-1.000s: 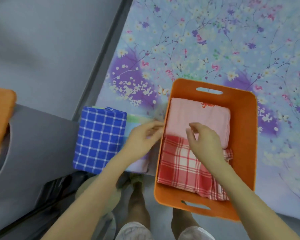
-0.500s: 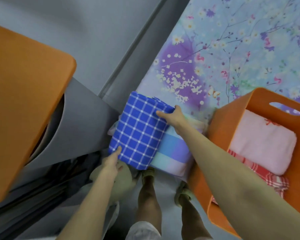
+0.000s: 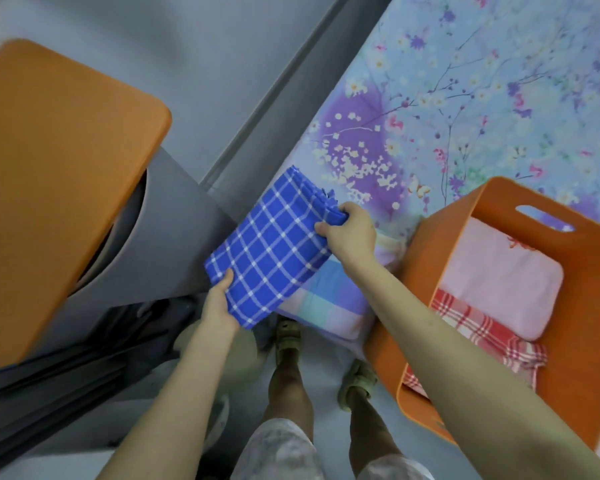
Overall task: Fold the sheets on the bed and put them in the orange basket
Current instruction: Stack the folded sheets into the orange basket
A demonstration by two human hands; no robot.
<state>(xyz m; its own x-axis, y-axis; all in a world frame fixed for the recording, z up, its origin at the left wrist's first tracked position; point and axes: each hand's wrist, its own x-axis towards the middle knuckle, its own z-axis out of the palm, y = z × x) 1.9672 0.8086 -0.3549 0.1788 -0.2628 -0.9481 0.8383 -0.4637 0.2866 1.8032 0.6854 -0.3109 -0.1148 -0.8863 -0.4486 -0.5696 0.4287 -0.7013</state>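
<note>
- The left hand (image 3: 219, 306) is gripping the near corner of the folded blue checked sheet (image 3: 271, 258), thumb on top.
- The right hand (image 3: 349, 233) is clamping its far edge, fingers curled round it. The sheet is sitting tilted over a pastel striped sheet (image 3: 326, 296) at the edge of the bed (image 3: 499, 98).
- The orange basket (image 3: 440, 258), to the right on the bed, is already holding a pink sheet (image 3: 499, 271) and a red checked sheet (image 3: 465, 317). The person appears to be starting the transfer, so the next move is likely carrying the blue one rightward over the rim.

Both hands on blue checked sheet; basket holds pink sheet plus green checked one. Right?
No: in the head view the orange basket holds a red checked sheet, not green. Left hand and right hand do hold the blue checked sheet.
</note>
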